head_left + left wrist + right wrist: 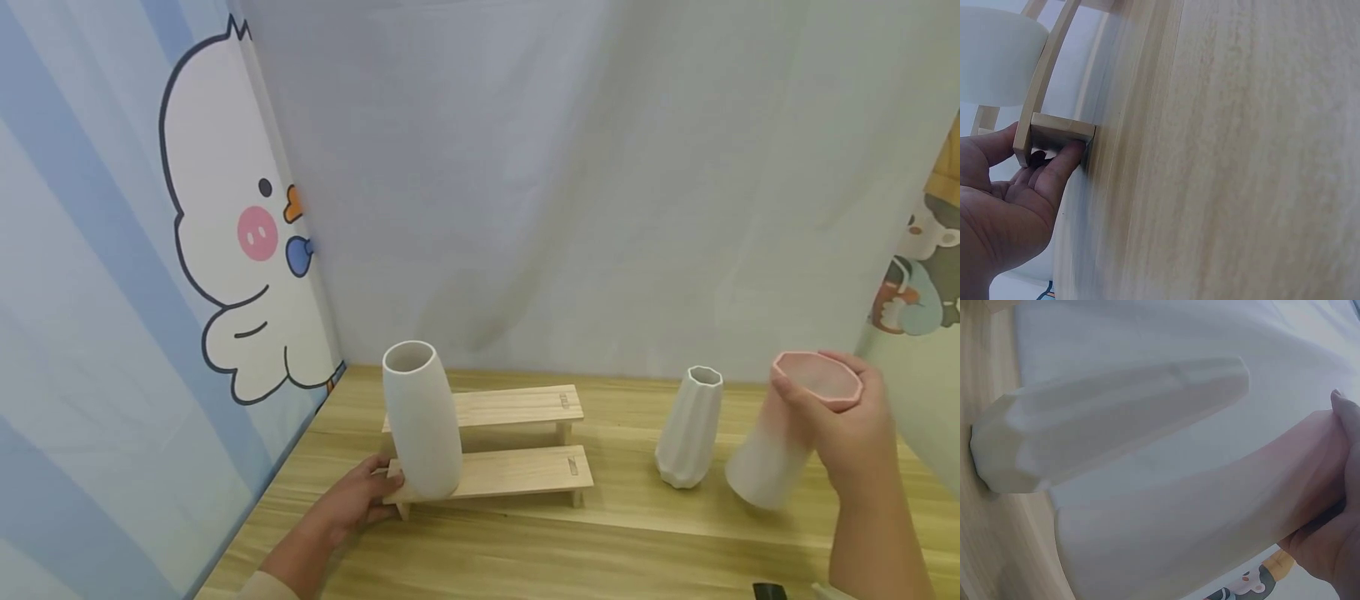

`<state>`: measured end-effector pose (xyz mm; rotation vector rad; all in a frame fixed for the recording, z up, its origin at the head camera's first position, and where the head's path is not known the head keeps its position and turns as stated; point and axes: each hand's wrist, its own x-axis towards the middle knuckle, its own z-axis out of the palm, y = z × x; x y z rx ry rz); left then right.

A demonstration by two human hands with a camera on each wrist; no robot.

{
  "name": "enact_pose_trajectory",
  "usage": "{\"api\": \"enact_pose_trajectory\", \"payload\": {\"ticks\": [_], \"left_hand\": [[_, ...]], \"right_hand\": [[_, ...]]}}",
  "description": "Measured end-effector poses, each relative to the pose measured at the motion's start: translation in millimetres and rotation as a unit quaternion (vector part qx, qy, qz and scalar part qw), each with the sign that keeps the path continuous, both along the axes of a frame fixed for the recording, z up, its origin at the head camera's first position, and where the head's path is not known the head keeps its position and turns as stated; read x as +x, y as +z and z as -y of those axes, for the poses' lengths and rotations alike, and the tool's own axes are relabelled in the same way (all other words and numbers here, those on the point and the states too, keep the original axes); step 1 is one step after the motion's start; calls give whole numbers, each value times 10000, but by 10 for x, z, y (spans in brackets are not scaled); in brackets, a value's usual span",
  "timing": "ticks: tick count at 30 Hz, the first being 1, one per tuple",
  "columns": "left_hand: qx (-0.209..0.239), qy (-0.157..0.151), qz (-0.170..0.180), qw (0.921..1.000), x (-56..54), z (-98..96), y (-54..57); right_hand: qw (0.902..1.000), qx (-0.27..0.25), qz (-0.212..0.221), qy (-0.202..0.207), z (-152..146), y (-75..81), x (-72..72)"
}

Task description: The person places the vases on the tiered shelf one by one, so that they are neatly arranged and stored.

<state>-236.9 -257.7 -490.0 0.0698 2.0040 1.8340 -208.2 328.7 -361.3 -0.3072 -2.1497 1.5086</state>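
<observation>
My right hand grips a pink-and-white vase around its pink rim, the vase leaning with its white base toward the left. Just left of it a ribbed white vase stands upright on the table. At the left end of a two-step wooden stand, my left hand holds the lower step's end. In the left wrist view its thumb lies over the plank and its fingers reach under, against the leg. A tall smooth white vase stands on that lower step.
The stand's upper step lies behind the lower one. A pale curtain hangs along the table's back edge, with printed cloth at the left. A small black object shows at the front edge.
</observation>
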Motion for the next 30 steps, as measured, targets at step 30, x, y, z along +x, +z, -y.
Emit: {"api": "enact_pose_trajectory", "payload": {"ticks": [30], "left_hand": [[-81,15,-42,10000,3,1,13]], "right_hand": [[9973,-218,-430,558,324,321,263]]}}
